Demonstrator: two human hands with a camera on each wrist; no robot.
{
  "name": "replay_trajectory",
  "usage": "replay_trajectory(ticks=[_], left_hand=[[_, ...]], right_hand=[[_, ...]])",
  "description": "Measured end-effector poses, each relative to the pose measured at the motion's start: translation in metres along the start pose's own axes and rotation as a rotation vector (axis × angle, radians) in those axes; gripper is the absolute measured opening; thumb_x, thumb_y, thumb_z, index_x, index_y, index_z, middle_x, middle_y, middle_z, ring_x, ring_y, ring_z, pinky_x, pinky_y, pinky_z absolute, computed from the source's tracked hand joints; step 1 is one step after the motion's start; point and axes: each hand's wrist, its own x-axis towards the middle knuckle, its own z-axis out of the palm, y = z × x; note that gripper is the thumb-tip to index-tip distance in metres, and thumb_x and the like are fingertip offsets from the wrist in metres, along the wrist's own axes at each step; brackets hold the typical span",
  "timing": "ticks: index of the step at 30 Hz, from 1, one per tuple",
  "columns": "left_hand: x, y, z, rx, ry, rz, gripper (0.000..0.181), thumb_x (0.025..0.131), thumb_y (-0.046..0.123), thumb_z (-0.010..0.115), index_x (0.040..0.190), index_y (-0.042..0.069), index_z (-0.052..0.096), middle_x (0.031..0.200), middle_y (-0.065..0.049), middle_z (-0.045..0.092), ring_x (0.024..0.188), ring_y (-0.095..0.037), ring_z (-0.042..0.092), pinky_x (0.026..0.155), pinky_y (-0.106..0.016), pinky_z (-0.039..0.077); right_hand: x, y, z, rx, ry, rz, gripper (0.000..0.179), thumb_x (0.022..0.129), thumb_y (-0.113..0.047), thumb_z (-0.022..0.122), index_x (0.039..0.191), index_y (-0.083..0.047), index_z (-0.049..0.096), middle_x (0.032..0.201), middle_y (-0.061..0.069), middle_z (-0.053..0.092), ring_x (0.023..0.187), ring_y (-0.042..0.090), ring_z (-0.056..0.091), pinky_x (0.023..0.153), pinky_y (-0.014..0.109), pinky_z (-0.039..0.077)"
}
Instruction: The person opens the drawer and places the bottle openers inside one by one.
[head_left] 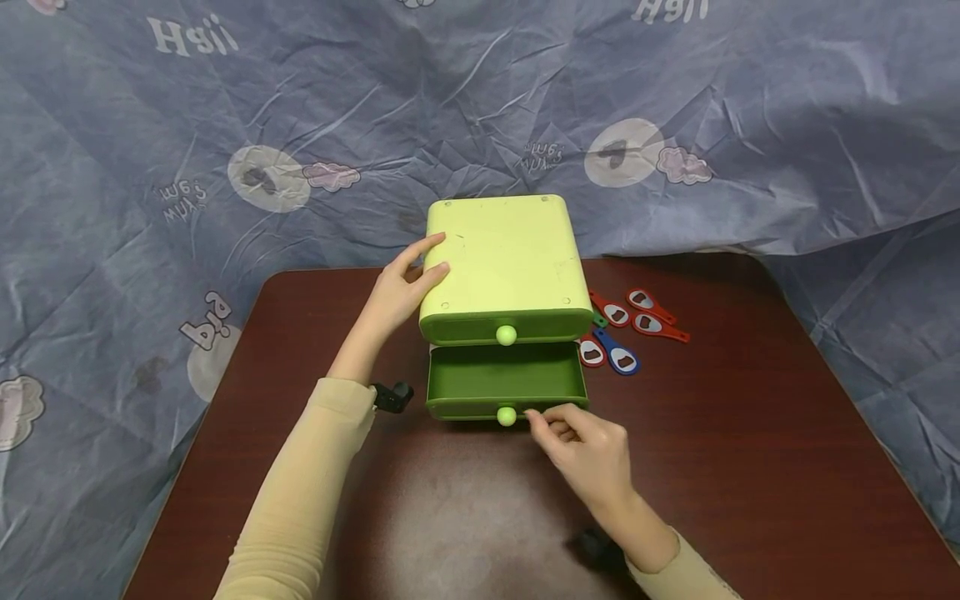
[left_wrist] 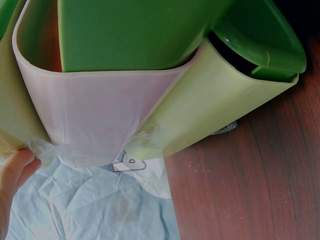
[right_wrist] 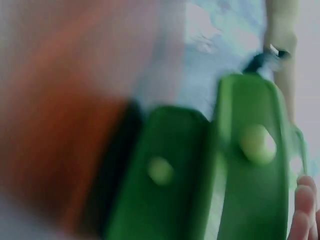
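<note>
A drawer unit (head_left: 506,250) with a pale yellow-green top stands on the table. Its middle drawer (head_left: 506,375) is pulled out, showing a bare green inside; the drawers above and below are in. My left hand (head_left: 393,296) rests on the unit's left top edge, fingertips on the casing. Just right of the pulled-out drawer's round knob (head_left: 507,416), my right hand (head_left: 588,450) has loosely curled fingers and appears to hold nothing. In the blurred right wrist view, the middle knob (right_wrist: 258,145) is uncovered and my fingers (right_wrist: 302,210) are apart from it.
Several red and blue bottle openers (head_left: 622,360) lie right of the unit, some partly hidden by it, with a bit of green among them. A printed grey-blue cloth (head_left: 480,100) hangs behind the dark wooden table (head_left: 750,433). A black wrist camera (head_left: 393,397) shows beside the left sleeve.
</note>
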Motion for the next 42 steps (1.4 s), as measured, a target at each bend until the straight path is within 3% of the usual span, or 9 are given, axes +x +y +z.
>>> replay_trajectory(ticks=[3,6,8,12,15,17,23,35,42], left_hand=[[0.001,0.0,0.0,-0.001,-0.001,0.002,0.051,0.094,0.047,0.063,0.142,0.046,0.047,0.159,0.01,0.03,0.138,-0.019,0.048,0.1,-0.046,0.05],[0.001,0.0,0.0,-0.006,0.002,0.0,0.05,0.094,0.047,0.064,0.141,0.046,0.048,0.159,0.01,0.031,0.137,-0.019,0.048,0.1,-0.046,0.05],[0.001,-0.001,-0.001,-0.008,0.004,0.002,0.051,0.094,0.046,0.064,0.142,0.045,0.048,0.159,0.009,0.031,0.137,-0.019,0.048,0.1,-0.046,0.051],[0.001,-0.001,-0.001,-0.014,0.007,0.005,0.051,0.094,0.046,0.064,0.142,0.045,0.048,0.159,0.009,0.032,0.137,-0.02,0.049,0.099,-0.046,0.051],[0.0,-0.002,-0.001,-0.012,0.004,0.006,0.051,0.093,0.047,0.064,0.142,0.045,0.048,0.159,0.009,0.032,0.137,-0.02,0.048,0.099,-0.046,0.051],[0.0,-0.003,-0.001,-0.002,0.002,0.003,0.051,0.093,0.048,0.064,0.142,0.046,0.048,0.159,0.01,0.031,0.137,-0.019,0.048,0.099,-0.046,0.051],[0.0,-0.002,-0.002,-0.006,0.007,0.006,0.05,0.093,0.047,0.065,0.141,0.047,0.049,0.157,0.01,0.034,0.134,-0.017,0.051,0.098,-0.045,0.052],[-0.001,0.002,-0.002,-0.012,-0.003,0.012,0.052,0.094,0.043,0.064,0.143,0.042,0.048,0.159,0.008,0.032,0.136,-0.021,0.049,0.1,-0.047,0.05],[0.0,0.001,-0.001,-0.016,-0.007,0.002,0.051,0.094,0.045,0.065,0.142,0.043,0.048,0.158,0.008,0.032,0.134,-0.021,0.051,0.098,-0.046,0.051]], right_hand=[[0.021,0.012,-0.022,0.02,0.084,0.05,0.014,0.081,-0.012,0.077,0.068,-0.01,0.073,0.055,-0.003,0.064,0.049,-0.003,0.055,0.049,0.01,0.045],[0.041,0.032,-0.04,-0.012,0.084,0.199,0.009,0.08,-0.007,0.079,0.072,-0.009,0.075,0.056,0.001,0.066,0.05,-0.007,0.055,0.05,0.008,0.042],[0.051,0.05,-0.047,-0.053,0.005,0.35,0.009,0.085,-0.016,0.078,0.081,-0.009,0.076,0.064,0.004,0.07,0.055,-0.01,0.056,0.054,0.008,0.042],[0.059,0.09,-0.051,-0.139,-0.27,0.626,0.031,0.091,-0.037,0.071,0.105,-0.009,0.074,0.092,0.009,0.075,0.073,-0.008,0.059,0.064,0.011,0.046],[0.057,0.12,-0.048,-0.16,-0.406,0.739,0.041,0.091,-0.038,0.07,0.116,-0.006,0.07,0.105,0.016,0.074,0.08,-0.004,0.062,0.068,0.017,0.048],[0.055,0.136,-0.045,-0.16,-0.449,0.784,0.043,0.091,-0.034,0.071,0.12,-0.002,0.067,0.11,0.02,0.072,0.083,0.01,0.069,0.072,0.025,0.052],[0.053,0.165,-0.037,-0.178,-0.588,0.854,0.047,0.092,-0.028,0.07,0.126,0.002,0.061,0.122,0.028,0.063,0.112,0.04,0.061,0.091,0.051,0.05],[0.051,0.184,-0.028,-0.303,-0.657,0.826,0.047,0.088,-0.021,0.073,0.123,0.009,0.06,0.12,0.032,0.06,0.104,0.044,0.055,0.091,0.053,0.045],[0.054,0.183,-0.025,-0.338,-0.7,0.879,0.053,0.085,-0.023,0.077,0.122,0.01,0.058,0.117,0.029,0.059,0.103,0.041,0.053,0.091,0.052,0.044]])
